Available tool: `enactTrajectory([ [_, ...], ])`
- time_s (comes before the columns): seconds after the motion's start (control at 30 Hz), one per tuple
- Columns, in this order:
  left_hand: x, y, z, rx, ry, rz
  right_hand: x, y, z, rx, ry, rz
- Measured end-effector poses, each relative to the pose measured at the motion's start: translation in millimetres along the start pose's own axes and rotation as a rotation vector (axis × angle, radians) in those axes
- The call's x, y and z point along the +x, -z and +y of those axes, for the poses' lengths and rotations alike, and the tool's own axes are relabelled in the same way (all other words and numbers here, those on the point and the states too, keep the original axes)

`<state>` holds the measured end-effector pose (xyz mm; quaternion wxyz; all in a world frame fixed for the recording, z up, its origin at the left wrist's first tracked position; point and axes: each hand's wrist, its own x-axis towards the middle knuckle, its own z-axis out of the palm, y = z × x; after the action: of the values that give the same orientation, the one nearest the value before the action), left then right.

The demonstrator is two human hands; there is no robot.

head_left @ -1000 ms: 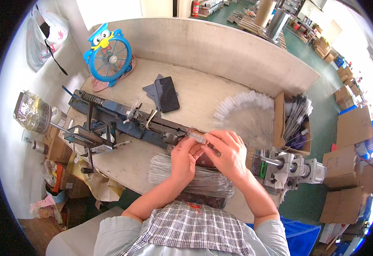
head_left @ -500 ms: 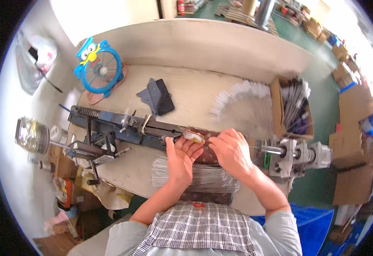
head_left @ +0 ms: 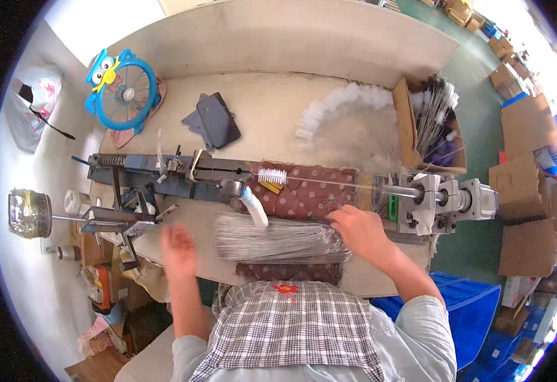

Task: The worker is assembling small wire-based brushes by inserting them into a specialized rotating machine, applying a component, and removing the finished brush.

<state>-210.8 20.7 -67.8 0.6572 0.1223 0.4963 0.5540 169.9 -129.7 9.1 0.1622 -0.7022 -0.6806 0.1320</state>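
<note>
**Two hands at the brush machine**

The right hand (head_left: 362, 230) rests on the right end of the wire bundle (head_left: 278, 240). Its fingers are bent down over the wire ends, touching them, but I cannot tell if they really grip any. The bundle is one big flat pile of thin grey wires, too many to count. It lies on the counter (head_left: 272, 108) just in front of the person, near the front edge.

The left hand (head_left: 178, 249) is apart from the bundle, off to its left. It is open with the fingers loose, and it holds nothing. It is a bit blurred.

Behind the bundle lies one spotted brown cloth (head_left: 310, 191). One small white brush (head_left: 272, 176) sits over the cloth on a long thin wire that runs right to the silver motor part (head_left: 447, 198). One white tube (head_left: 253, 207) leans down from the blue machine bar (head_left: 157, 178), touching the top of the bundle.

Farther back there is one row of white brushes (head_left: 345, 105) in a curve. Beside it stands one cardboard box (head_left: 407, 124) with more brushes, too many to count. One dark phone (head_left: 216, 120) and one blue owl fan (head_left: 122, 89) are at the back left.

There is bare counter between the phone and the brush row, and a small bare spot between the left hand and the bundle.
</note>
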Motion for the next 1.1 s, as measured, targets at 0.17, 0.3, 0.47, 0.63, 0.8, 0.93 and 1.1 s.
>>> enactTrajectory([
  [0.17,52,120,87,-0.071,-0.229,0.371,-2,8,4,-0.02,0.043,-0.066],
  [0.3,70,151,124,-0.016,-0.258,0.436,-8,20,-2,-0.078,-0.013,-0.099],
  [0.47,27,80,53,0.067,-0.353,0.46,-15,23,0,-0.05,-0.094,-0.1],
  [0.63,-5,6,-16,-0.01,-0.062,0.103,-17,25,6,-0.085,-0.039,-0.167],
  [0.8,-74,-133,-74,0.427,0.028,-0.432,-17,21,9,-0.091,-0.011,-0.147],
  [0.93,-130,-204,-61,0.122,0.447,-0.491,-16,19,9,-0.105,-0.064,-0.081],
  [1.1,-102,-182,17,-0.358,0.958,-0.617,-19,43,-5,-0.229,-0.088,-0.106],
])
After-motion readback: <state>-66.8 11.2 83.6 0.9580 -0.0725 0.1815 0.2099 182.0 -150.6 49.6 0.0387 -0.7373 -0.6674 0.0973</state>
